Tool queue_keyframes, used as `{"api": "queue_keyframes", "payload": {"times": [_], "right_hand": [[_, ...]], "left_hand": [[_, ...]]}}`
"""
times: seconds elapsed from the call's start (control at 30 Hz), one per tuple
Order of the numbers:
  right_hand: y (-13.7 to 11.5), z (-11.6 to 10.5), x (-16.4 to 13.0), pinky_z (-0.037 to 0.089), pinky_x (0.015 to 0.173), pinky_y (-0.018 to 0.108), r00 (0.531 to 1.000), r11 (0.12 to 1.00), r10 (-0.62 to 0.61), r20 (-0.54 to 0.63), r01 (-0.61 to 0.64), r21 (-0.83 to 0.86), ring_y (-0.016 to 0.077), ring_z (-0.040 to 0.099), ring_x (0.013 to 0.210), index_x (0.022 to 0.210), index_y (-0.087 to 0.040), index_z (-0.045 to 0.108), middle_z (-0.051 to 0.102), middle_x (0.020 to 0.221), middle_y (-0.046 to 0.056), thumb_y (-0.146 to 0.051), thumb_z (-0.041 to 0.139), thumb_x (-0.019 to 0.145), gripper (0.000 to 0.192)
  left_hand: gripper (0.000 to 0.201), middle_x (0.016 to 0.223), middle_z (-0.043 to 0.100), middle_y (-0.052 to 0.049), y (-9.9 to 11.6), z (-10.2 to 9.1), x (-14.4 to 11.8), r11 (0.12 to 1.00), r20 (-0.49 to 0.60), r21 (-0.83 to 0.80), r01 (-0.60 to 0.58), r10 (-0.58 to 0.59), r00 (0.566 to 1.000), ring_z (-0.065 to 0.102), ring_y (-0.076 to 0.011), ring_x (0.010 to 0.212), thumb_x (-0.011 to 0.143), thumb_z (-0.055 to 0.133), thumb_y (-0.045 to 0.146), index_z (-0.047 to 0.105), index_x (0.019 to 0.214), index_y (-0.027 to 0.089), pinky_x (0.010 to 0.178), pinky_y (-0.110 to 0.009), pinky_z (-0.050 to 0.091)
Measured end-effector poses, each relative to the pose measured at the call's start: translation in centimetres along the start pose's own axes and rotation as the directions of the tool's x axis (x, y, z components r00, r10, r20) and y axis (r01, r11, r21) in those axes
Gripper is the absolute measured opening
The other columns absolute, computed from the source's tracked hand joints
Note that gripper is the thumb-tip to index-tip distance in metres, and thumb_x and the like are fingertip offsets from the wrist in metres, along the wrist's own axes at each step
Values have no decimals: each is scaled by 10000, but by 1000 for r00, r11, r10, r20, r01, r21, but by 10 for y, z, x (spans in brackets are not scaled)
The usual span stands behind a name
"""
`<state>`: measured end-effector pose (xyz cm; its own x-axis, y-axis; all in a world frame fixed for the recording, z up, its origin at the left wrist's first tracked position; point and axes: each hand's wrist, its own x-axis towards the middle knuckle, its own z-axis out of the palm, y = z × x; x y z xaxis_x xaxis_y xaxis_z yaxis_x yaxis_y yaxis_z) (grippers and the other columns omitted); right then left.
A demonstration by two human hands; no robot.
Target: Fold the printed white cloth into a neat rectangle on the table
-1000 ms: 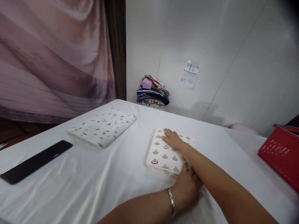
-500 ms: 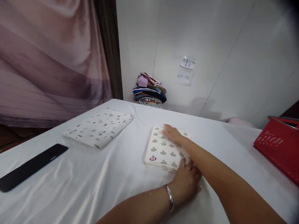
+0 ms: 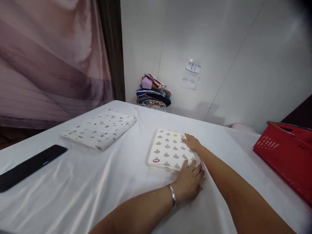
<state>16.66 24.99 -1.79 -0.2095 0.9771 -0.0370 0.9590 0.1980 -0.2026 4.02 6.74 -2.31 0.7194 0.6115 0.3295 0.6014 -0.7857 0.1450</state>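
A folded white cloth printed with grey shapes and a few coloured ones lies flat on the white-covered table. My left hand, with a silver bracelet at the wrist, rests on its near right corner with fingers spread. Across the far right part of the cloth lies my right hand, fingers stretched out and touching the top. Neither hand grips the fabric visibly. Part of the cloth's right side is hidden beneath the hands and right forearm.
Another folded white cloth with dark prints lies at the left. Nearer, a long black flat object rests on the table. A red basket stands at the right. Stacked folded fabrics sit by the wall, below paper notes.
My right hand has slid to the right across the folded cloth, uncovering a yellow print. My left hand stays at the near right corner, its fingers now more spread. The view has shifted slightly.
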Motion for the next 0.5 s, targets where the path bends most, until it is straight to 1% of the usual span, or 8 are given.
{"api": "queue_keyframes", "payload": {"times": [0.1, 0.17, 0.23, 0.27, 0.33, 0.4, 0.47, 0.5], "right_hand": [[0, -1, -9, 177, 1098, 406, 999, 999, 21, -34, -19, 37, 239, 187, 1374, 1414, -151, 281, 252, 1490, 90, -510, 299, 894, 633], [2, 0, -21, 156, 1109, 397, 996, 995, 56, -62, -50, 86, 232, 111, 1392, 1426, -120, 242, 182, 1509, 103, -489, 309, 894, 651], [3, 1, -39, 163, 1113, 377, 991, 985, 106, -82, -93, 143, 219, 90, 1395, 1437, -107, 205, 148, 1516, 107, -482, 309, 892, 670], [4, 1, -49, 179, 1112, 367, 987, 978, 133, -85, -117, 174, 212, 109, 1392, 1443, -113, 189, 153, 1514, 103, -480, 311, 889, 676], [4, 1, -70, 225, 1101, 357, 979, 949, 189, -80, -161, 271, 208, 192, 1375, 1450, -132, 169, 207, 1501, 96, -480, 345, 870, 699], [1, 0, -90, 261, 1088, 352, 971, 894, 228, -67, -181, 410, 212, 278, 1346, 1450, -133, 174, 274, 1477, 100, -470, 409, 839, 736], [-3, 0, -109, 272, 1084, 359, 965, 818, 253, -68, -176, 548, 214, 325, 1323, 1446, -138, 195, 316, 1458, 95, -449, 459, 811, 755], [-5, 1, -117, 273, 1085, 366, 959, 785, 272, -73, -178, 593, 217, 338, 1316, 1443, -139, 205, 326, 1453, 95, -441, 474, 801, 759]], "left_hand": [[555, 1421, 366, -102, -2, -2, -2, 1000, -3, -4, -20, 20, 1000, 248, -300, 1316, 860, 449, 452, 381, 1328, 160, 1061, -511, 166], [556, 1409, 384, -95, -3, -3, -4, 999, -4, -9, -32, 32, 999, 267, -295, 1309, 853, 474, 453, 381, 1322, 168, 1057, -506, 178], [541, 1396, 404, -83, -4, -5, -5, 999, -6, -18, -45, 44, 999, 280, -283, 1307, 852, 490, 442, 383, 1316, 184, 1052, -491, 199], [522, 1387, 416, -76, -5, -6, -5, 999, -11, -25, -46, 46, 999, 285, -275, 1307, 854, 493, 431, 391, 1306, 192, 1049, -480, 211], [451, 1351, 457, -65, -7, -11, -5, 998, -25, -44, -49, 48, 999, 317, -254, 1293, 862, 491, 408, 437, 1258, 201, 1040, -456, 237], [346, 1266, 532, -51, -12, -19, -3, 997, -20, -67, -42, 41, 999, 400, -229, 1232, 869, 486, 389, 508, 1163, 206, 1027, -437, 265], [257, 1151, 603, -37, -21, -31, -2, 997, -6, -72, 9, -10, 1000, 487, -211, 1132, 877, 478, 368, 563, 1061, 209, 1017, -436, 281], [244, 1121, 618, -44, -28, -37, -3, 996, -23, -52, 68, -69, 997, 500, -214, 1113, 884, 467, 346, 572, 1050, 201, 1015, -444, 282]]}}
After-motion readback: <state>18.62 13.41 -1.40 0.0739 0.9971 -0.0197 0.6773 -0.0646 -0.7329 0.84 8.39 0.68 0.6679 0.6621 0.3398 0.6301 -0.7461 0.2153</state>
